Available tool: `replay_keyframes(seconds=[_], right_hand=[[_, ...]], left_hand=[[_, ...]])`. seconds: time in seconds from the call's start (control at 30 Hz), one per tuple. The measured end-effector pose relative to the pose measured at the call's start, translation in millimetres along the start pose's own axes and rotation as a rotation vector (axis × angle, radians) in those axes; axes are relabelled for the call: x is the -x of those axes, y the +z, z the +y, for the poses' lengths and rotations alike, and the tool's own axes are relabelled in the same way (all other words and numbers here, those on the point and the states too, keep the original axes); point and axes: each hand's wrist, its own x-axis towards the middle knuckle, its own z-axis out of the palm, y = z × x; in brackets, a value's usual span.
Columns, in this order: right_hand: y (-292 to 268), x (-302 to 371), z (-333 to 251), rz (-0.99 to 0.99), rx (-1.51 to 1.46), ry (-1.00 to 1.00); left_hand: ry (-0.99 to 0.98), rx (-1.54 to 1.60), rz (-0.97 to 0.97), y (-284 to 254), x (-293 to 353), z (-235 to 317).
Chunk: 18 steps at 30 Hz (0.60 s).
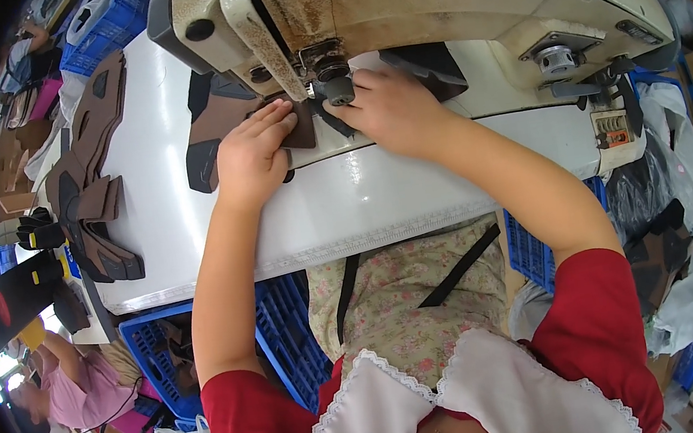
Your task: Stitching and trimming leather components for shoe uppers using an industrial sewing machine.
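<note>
Under the head of a beige sewing machine point(434, 11) lies a brown and black shoe-upper piece point(298, 132), close to the needle and a dark roller point(339, 90). My left hand point(256, 148) presses on it with closely bent fingers, left of the needle. Just right of the roller, my right hand point(392, 111) is closed with thumb and forefinger pinching a narrow black strip point(333, 120). The fingertips partly hide the strip, and the machine head covers part of the brown piece.
Brown cut pieces point(90, 174) lie stacked on the white table's left side. A black piece point(428, 68) rests behind my right hand. Blue crates point(290, 319) stand below the table edge. At lower left sits a person in pink point(87, 391).
</note>
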Motion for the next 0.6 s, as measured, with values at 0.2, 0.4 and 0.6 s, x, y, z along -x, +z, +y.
replay_keyframes(seconds=[0.2,0.4,0.6], right_hand=[[0.5,2.0,0.7,0.002,0.027,-0.009],[-2.3,2.7,-2.0,0.004,0.068,-0.01],[-4.8,2.5,-6.9,-0.006,0.095,0.016]], left_hand=[[-0.001,-0.029,-0.024,0.9,-0.3,1.0],[0.034,-0.077,-0.032,0.8,-0.6,1.6],[0.038,-0.11,-0.048,0.7,-1.8,5.1]])
